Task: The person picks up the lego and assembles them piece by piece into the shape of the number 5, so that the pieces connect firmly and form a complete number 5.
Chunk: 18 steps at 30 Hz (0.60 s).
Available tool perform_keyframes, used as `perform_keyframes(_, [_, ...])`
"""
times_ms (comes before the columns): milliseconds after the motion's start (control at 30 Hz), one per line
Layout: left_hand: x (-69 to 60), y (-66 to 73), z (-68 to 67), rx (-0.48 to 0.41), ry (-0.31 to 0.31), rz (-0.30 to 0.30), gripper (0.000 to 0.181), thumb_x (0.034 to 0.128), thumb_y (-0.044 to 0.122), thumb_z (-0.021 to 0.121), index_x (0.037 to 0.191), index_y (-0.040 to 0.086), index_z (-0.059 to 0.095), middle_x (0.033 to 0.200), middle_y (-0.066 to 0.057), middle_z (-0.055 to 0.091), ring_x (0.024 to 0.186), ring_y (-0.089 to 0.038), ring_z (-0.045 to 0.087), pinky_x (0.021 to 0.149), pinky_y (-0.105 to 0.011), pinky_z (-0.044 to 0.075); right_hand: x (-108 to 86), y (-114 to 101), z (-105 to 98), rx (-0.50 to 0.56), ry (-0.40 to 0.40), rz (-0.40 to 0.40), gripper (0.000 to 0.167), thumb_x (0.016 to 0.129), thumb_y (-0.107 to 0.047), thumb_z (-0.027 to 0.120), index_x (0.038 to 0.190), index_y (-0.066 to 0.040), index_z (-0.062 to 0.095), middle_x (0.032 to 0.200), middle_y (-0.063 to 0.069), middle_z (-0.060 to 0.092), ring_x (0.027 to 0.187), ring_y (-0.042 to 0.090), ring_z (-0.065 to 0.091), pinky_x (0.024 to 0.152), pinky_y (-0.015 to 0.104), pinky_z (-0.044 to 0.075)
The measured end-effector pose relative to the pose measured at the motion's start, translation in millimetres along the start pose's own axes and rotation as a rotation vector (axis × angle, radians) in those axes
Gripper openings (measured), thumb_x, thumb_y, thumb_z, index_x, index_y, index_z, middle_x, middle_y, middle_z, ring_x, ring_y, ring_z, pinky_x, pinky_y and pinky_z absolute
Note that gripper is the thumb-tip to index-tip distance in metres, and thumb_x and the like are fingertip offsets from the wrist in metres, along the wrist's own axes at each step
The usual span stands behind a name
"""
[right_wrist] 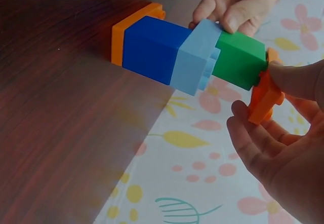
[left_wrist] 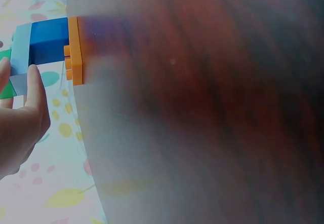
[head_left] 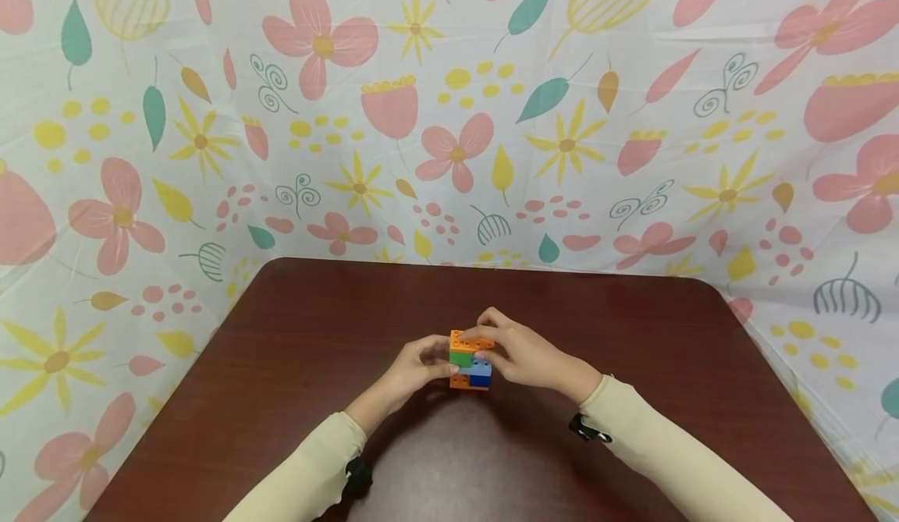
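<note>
A small upright stack of toy building bricks stands on the table between both hands. At its bottom is an orange plate (right_wrist: 117,44), under a dark blue brick (right_wrist: 152,49). Above that come a light blue brick (right_wrist: 190,64) and a green brick (right_wrist: 238,57). Another orange plate (right_wrist: 263,101) lies on top, looking slightly tilted in the right wrist view; I cannot tell if it is fully seated. My left hand (head_left: 406,372) pinches the stack around the light blue and green bricks. My right hand (head_left: 530,356) grips the top orange plate between thumb and fingers.
The stack stands on a dark brown, glossy table (head_left: 316,311) with rounded far corners. Behind and beside the table hangs a white cloth (head_left: 393,225) printed with flowers and leaves.
</note>
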<state>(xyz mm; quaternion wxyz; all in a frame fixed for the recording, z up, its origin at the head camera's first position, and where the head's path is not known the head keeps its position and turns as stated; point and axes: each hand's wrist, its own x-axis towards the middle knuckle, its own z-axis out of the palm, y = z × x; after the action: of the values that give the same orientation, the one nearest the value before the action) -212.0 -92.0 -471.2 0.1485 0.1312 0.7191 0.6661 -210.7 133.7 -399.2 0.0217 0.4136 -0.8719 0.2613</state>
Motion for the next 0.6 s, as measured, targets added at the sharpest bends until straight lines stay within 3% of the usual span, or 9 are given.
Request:
perform_keyframes(467, [0.5, -1.0, -1.2, 0.003, -0.003, 0.011, 0.042, 0.0855, 0.005, 0.072, 0.125, 0.002, 0.060, 0.118, -0.013, 0.063, 0.095, -0.022, 0.063, 0.084, -0.045, 0.053, -1.6, 0.3, 6.4, -0.026, 0.050, -0.039, 0.031, 0.091, -0.012, 0.067, 0.122, -0.012, 0.065, 0.108, 0.003, 0.047, 0.072, 0.006, 0.046, 0.064, 0.022, 0.046])
perform_keyframes(600, [1.4, -0.7, -1.6, 0.015, -0.011, 0.013, 0.042, 0.0858, 0.007, 0.072, 0.126, 0.003, 0.060, 0.118, -0.013, 0.063, 0.096, -0.022, 0.063, 0.085, -0.044, 0.053, -1.6, -0.9, 6.1, -0.037, 0.034, 0.000, 0.031, 0.092, -0.012, 0.066, 0.123, -0.013, 0.064, 0.109, 0.002, 0.047, 0.071, 0.007, 0.046, 0.063, 0.021, 0.045])
